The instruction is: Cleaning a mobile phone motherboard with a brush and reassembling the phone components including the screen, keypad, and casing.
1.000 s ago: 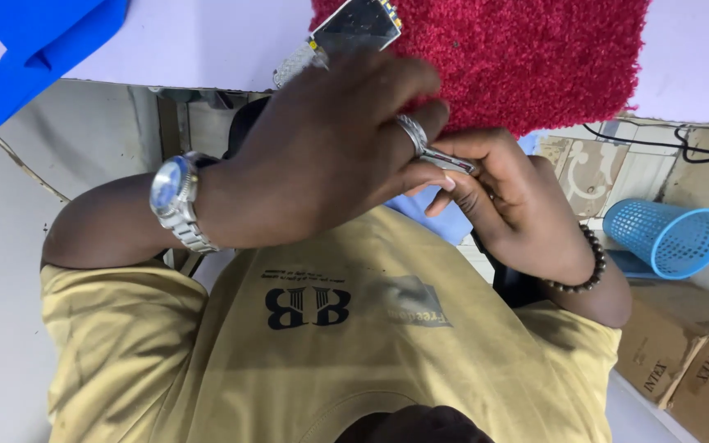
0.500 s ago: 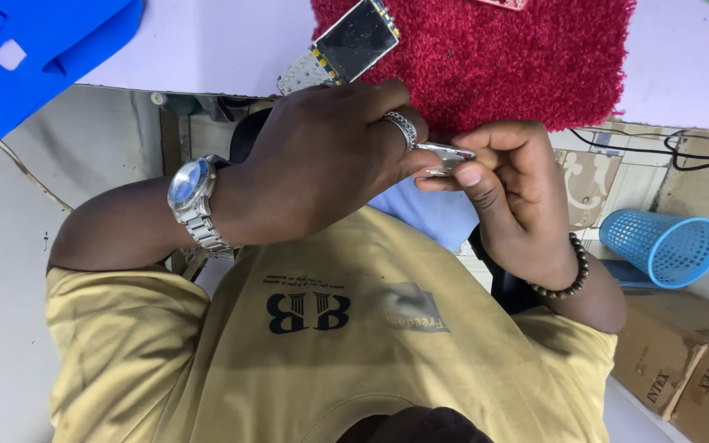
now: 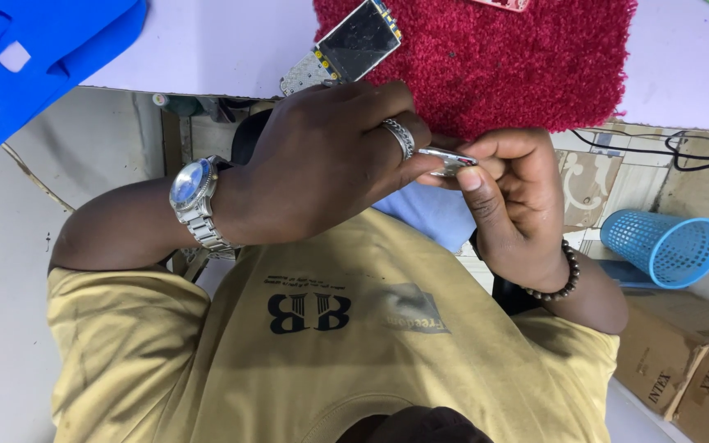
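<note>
Below the table edge (image 3: 207,82), close to the chest, both hands pinch one small silver part (image 3: 446,159). Left hand (image 3: 322,168), ringed and wearing a watch (image 3: 194,201), curls over it; right hand (image 3: 514,205) grips its other end with thumb and fingers. A phone board (image 3: 346,45) lies on the red mat (image 3: 519,66) above.

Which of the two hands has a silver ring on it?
The left hand, the one with the silver wristwatch; the right hand wears only a dark beaded bracelet.
</note>
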